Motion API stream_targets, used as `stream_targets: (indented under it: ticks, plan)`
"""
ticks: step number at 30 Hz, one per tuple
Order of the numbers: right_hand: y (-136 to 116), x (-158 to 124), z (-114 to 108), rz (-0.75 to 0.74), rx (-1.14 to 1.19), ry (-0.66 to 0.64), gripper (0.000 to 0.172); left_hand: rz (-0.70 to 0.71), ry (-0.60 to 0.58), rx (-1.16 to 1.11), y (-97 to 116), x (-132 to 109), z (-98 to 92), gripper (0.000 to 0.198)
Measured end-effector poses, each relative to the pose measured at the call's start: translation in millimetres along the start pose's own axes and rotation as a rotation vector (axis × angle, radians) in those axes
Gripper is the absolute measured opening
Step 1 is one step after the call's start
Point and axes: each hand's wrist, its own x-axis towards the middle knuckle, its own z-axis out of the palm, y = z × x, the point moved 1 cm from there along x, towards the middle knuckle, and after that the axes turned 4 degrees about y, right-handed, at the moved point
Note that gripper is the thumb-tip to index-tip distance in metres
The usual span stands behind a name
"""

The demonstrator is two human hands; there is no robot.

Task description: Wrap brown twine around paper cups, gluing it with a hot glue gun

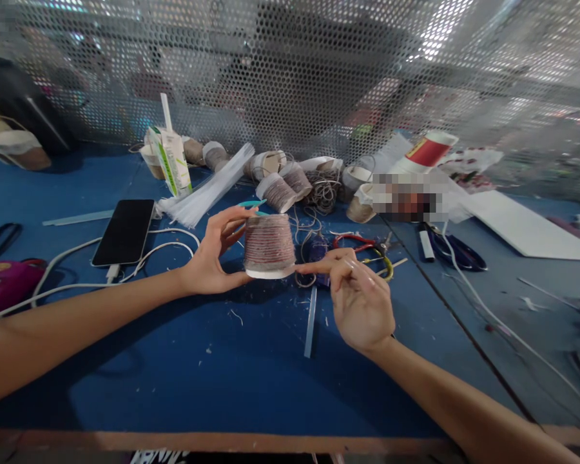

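Note:
My left hand (212, 254) is closed on a paper cup (269, 245) wrapped in reddish-brown and grey cord. Its thumb is at the lower edge and its fingers are at the top. The cup is held above the table, wider end down, with a white band showing along that rim. A slim teal piece (252, 203) shows by the left fingertips; its kind is unclear. From the right, the index finger of my right hand (362, 299) reaches out and touches the cup near its lower rim. The other right fingers are loosely bent, with nothing visible in them.
Behind the cup lie a purple glue gun (319, 251), red-handled scissors (355, 242) and several cord-wrapped cups (276, 192). Clear glue sticks (212, 187) lie beside a drink carton (173, 161). A phone (124, 232) with a white cable is at left. A perforated metal screen (290, 77) stands behind.

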Motion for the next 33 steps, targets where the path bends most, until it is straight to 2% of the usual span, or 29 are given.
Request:
stream_targets:
  ticks: [7, 12, 14, 15, 17, 21, 24, 27, 33]
  plan:
    - [10, 7, -3, 0.026, 0.066, 0.111, 0.041, 0.071, 0.019, -0.012, -1, 1, 0.3, 0.09]
    - [18, 10, -5, -0.039, -0.059, 0.289, 0.031, -0.043, 0.034, 0.093, -1, -2, -1.0, 0.079]
    - [18, 8, -5, -0.075, -0.081, 0.312, 0.025, -0.054, 0.05, 0.167, -2, -2, -1.3, 0.08]
    - [16, 6, -6, -0.088, -0.097, 0.287, 0.023, -0.04, 0.057, 0.2, -2, -2, -1.3, 0.081]
    - [11, 1, -7, -0.127, -0.168, 0.145, 0.022, -0.008, 0.064, 0.257, -2, 0, -1.4, 0.081]
    - [0, -5, -9, -0.359, -0.341, -0.315, 0.02, 0.014, 0.05, 0.332, 0, 3, -1.7, 0.081]
    - [-3, -7, -8, -0.533, -0.403, -0.542, 0.013, 0.033, 0.03, 0.347, 2, 5, -2.0, 0.083]
    - [-1, -10, -5, -0.572, -0.451, -0.654, 0.012, 0.041, 0.04, 0.339, 2, 5, -2.2, 0.084]
    - [-4, -13, -1, -0.481, -0.562, -0.738, 0.011, 0.032, 0.054, 0.344, 0, 3, -1.5, 0.078]
